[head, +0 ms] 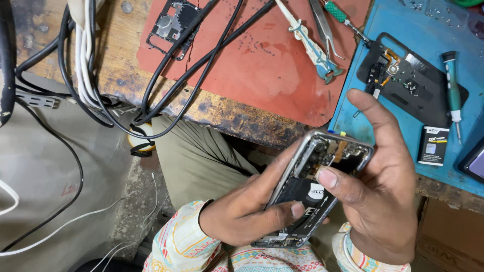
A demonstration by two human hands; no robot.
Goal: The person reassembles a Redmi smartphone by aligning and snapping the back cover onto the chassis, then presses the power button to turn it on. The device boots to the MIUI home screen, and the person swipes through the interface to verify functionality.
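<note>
An opened phone (317, 189), back cover off, black battery and circuitry exposed within a silvery frame, is held over the lap below the bench edge. It is gripped by the left hand (242, 211) from beneath and the right hand (378, 196), whose thumb is pressed on the battery's top.

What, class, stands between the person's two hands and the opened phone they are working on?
Nothing visible does. The left hand grips the opened phone directly from its side, and the right hand holds its other edge, thumb pressed on the exposed inside. The cables and tools lie apart on the bench.
</note>
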